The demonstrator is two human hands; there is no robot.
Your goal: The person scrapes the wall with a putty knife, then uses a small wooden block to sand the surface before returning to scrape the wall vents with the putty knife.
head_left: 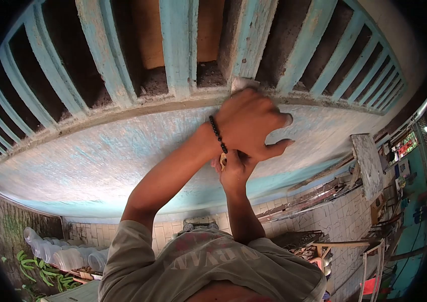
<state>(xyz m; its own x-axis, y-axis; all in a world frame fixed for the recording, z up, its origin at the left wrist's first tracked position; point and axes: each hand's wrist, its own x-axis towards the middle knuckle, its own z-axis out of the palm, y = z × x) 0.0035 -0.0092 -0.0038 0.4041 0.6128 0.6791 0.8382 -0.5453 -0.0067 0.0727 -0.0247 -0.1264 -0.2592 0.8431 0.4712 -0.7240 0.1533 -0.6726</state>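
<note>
My left hand (251, 120), with a black bead bracelet (218, 133) at its wrist, is up at the ledge under the slats, its back towards me. Its fingers curl over what looks like a scraper, while the thumb sticks out to the right. A pale flat blade (244, 83) shows beyond the knuckles, against the foot of a slat. Just below, my right hand (235, 171) is closed round a yellowish handle end (223, 161), partly hidden under the left wrist. Most of the tool is covered by my hands. The wall (138, 146) below is patchy white and turquoise.
Worn turquoise slats (177, 48) rise above the ledge (97, 117). Clear plastic containers (67, 254) and green plants (37, 269) are at lower left. A board (367, 163) leans at the right, above a wooden frame (346, 244). Tiles (341, 221) cover the floor.
</note>
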